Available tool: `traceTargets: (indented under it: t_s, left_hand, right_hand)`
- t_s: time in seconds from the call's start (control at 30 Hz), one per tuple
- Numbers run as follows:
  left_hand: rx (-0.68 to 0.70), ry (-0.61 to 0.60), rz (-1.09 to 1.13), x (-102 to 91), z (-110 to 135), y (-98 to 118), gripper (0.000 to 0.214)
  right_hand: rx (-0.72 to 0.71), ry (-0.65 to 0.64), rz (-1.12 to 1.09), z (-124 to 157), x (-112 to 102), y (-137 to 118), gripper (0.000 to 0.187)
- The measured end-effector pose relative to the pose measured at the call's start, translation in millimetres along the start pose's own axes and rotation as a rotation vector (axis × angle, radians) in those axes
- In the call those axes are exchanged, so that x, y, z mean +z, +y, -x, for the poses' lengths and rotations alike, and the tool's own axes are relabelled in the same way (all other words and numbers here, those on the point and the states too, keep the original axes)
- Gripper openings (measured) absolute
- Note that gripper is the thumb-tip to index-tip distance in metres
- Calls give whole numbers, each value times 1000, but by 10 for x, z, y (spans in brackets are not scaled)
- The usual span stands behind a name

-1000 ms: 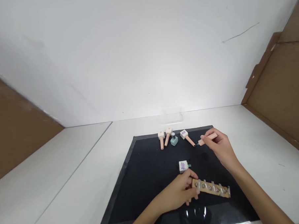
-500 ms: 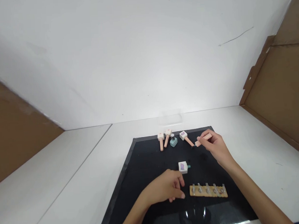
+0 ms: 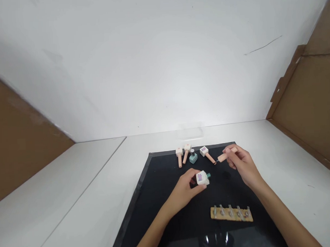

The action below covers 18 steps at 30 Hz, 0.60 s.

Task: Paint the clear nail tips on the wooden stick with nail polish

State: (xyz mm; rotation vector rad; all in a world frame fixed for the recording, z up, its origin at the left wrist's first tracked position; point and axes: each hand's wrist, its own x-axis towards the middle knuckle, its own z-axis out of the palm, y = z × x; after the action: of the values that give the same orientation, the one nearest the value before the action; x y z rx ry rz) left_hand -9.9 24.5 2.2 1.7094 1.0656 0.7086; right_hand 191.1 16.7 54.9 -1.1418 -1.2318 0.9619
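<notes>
My left hand (image 3: 187, 186) pinches a small white square nail polish bottle (image 3: 202, 178) with a teal neck, tilted just above the black mat (image 3: 159, 196). My right hand (image 3: 242, 163) grips a peach brush cap (image 3: 226, 155), its dark brush tip pointing left. A tan strip with several nail tips (image 3: 231, 213) lies on the mat below my right wrist, untouched.
At the mat's far edge lie three closed peach-capped bottles (image 3: 182, 154) and a teal bottle (image 3: 193, 157) standing upright. The mat sits on a white table (image 3: 75, 200) against a white wall, with brown cardboard panels (image 3: 312, 106) at both sides.
My left hand let go of the nail tip strip, moved up the mat and took hold of the white bottle. The right hand stayed put with the brush cap.
</notes>
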Motion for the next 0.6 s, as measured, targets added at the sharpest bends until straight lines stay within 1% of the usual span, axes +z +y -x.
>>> traceTargets:
  t_s: [0.07,0.13,0.23,0.33,0.47,0.6]
  left_hand:
    - [-16,26,201,-40,2,47,26]
    - [-25,46,387,-62,11,78,33]
    - [-56,81,583,-55,29,89,43]
    - [-58,83,774,-30,48,85,47]
    - [13,-21,1009,-15,76,104,38]
    - [15,-115,1083,-20,96,149,32]
  right_hand:
    - [-99,22,27,39,-17,-43,31]
    - [-215,9,83,88,-21,-81,29]
    - [-333,-65,160,153,-6,-108,24]
    - [-399,-136,198,199,19,-96,20]
    - [-449,-215,227,250,57,-68,14]
    - [-549,-275,229,288,97,-99,9]
